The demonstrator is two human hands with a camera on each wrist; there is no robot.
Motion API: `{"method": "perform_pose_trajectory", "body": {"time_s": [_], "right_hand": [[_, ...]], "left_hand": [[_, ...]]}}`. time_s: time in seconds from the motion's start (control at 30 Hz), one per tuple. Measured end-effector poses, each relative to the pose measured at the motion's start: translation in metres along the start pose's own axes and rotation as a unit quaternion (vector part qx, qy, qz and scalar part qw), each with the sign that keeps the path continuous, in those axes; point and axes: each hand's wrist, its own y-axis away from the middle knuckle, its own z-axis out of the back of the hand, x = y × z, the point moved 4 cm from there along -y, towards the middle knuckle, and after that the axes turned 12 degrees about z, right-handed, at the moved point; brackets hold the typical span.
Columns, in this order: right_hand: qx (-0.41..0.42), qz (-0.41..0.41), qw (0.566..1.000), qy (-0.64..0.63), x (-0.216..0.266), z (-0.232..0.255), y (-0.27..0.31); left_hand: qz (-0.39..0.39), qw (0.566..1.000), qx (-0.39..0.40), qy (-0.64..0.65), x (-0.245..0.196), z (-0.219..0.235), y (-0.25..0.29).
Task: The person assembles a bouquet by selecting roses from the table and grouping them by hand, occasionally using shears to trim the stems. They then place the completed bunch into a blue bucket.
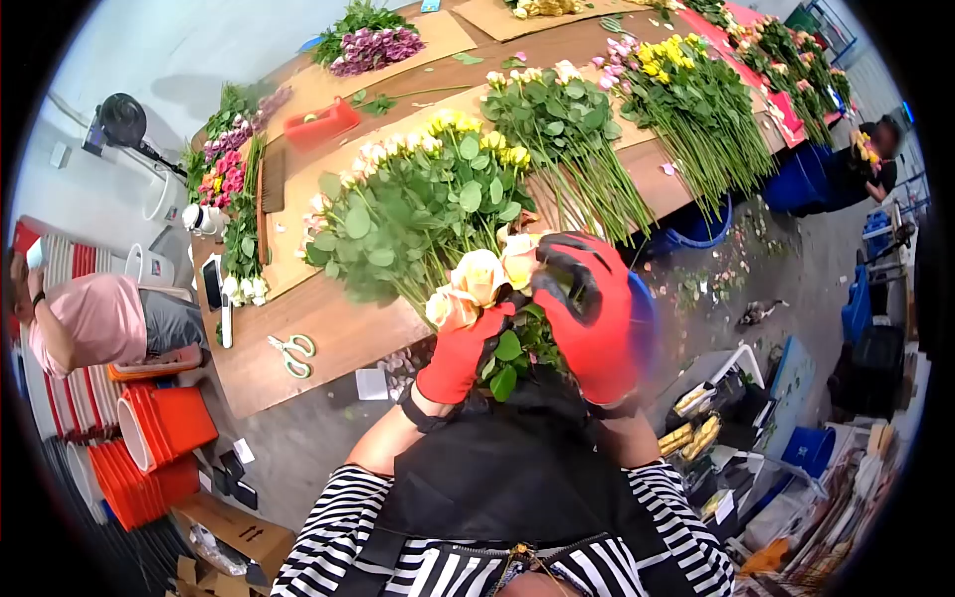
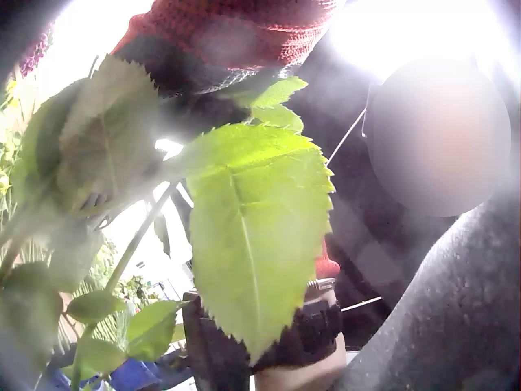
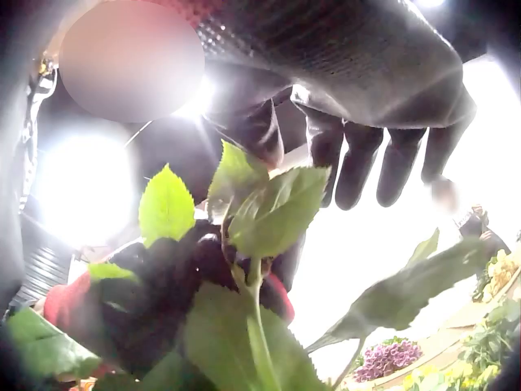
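Observation:
My left hand (image 1: 456, 353), in a red and black glove, grips the stems of several peach roses (image 1: 479, 277) just below their heads, in front of my black apron. Beside those blooms, on the right, is my gloved right hand (image 1: 594, 323). Its black fingers (image 3: 354, 163) hang apart and loosely bent in the right wrist view, with nothing between them. Green leaves (image 1: 507, 348) show between the two hands. A large serrated leaf (image 2: 256, 236) fills the middle of the left wrist view. The lower stems are mostly hidden.
Laid-out rose bunches (image 1: 418, 219) cover much of the wooden table (image 1: 338, 343). Green-handled scissors (image 1: 291, 355) lie near its front left corner, and a red tape dispenser (image 1: 320, 123) sits farther back. Blue buckets (image 1: 696, 227) stand by the right edge. People are at both sides.

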Motion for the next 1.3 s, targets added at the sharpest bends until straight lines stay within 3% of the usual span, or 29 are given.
{"method": "perform_pose_trajectory", "body": {"time_s": [0.17,0.33,0.4,0.43,0.47,0.5,0.57,0.67,0.7,0.77,0.8,0.93,1.03,1.07,1.13,1.27,1.3], "right_hand": [[-0.069,-0.114,0.967,-0.217,-0.026,-0.021,0.019],[-0.045,-0.250,0.829,-0.499,-0.039,-0.033,0.032],[-0.104,-0.275,0.820,-0.492,-0.050,-0.033,0.041],[-0.134,-0.286,0.814,-0.488,-0.056,-0.033,0.045],[-0.110,-0.288,0.824,-0.475,-0.067,-0.031,0.046],[-0.158,-0.251,0.837,-0.460,-0.078,-0.029,0.049],[-0.164,-0.233,0.887,-0.365,-0.051,-0.009,0.027],[-0.097,-0.221,0.937,-0.253,-0.033,0.004,0.026],[-0.038,-0.119,0.981,-0.151,-0.024,0.007,0.023],[0.007,0.008,1.000,0.000,-0.003,0.009,0.015],[-0.016,0.013,0.999,0.035,0.003,0.005,0.012],[-0.113,-0.066,0.985,-0.113,-0.022,-0.008,0.027],[-0.132,-0.248,0.884,-0.373,-0.045,-0.018,0.040],[-0.131,-0.277,0.878,-0.368,-0.041,-0.011,0.039],[-0.132,-0.219,0.902,-0.348,-0.047,-0.008,0.036],[-0.130,-0.155,0.941,-0.271,-0.029,0.007,0.021],[-0.067,-0.107,0.973,-0.192,-0.027,0.011,0.018]], "left_hand": [[0.038,0.997,0.020,0.061,0.000,-0.003,0.001],[0.012,0.997,0.031,0.066,0.005,-0.002,-0.002],[0.030,0.994,0.043,0.100,0.009,-0.001,-0.003],[0.022,0.998,0.027,0.054,0.005,-0.002,-0.001],[0.014,1.000,0.012,0.007,-0.002,-0.004,0.002],[-0.003,1.000,0.017,0.002,-0.002,-0.004,0.002],[-0.043,0.997,0.050,0.034,0.006,0.001,-0.001],[-0.161,0.980,0.118,0.019,0.031,0.005,-0.008],[-0.207,0.968,0.139,-0.007,0.035,0.004,-0.008],[-0.136,0.980,0.122,-0.081,0.037,-0.002,-0.009],[-0.101,0.981,0.112,-0.119,0.036,-0.005,-0.007],[-0.061,0.979,0.055,-0.189,0.025,-0.012,0.002],[-0.167,0.944,0.021,-0.283,0.005,-0.012,0.008],[-0.173,0.942,0.014,-0.287,0.000,-0.011,0.007],[-0.142,0.954,0.003,-0.262,-0.005,-0.008,0.003],[-0.026,0.999,0.007,-0.043,0.002,-0.011,0.001],[0.014,1.000,0.002,-0.020,0.004,-0.013,0.002]]}}
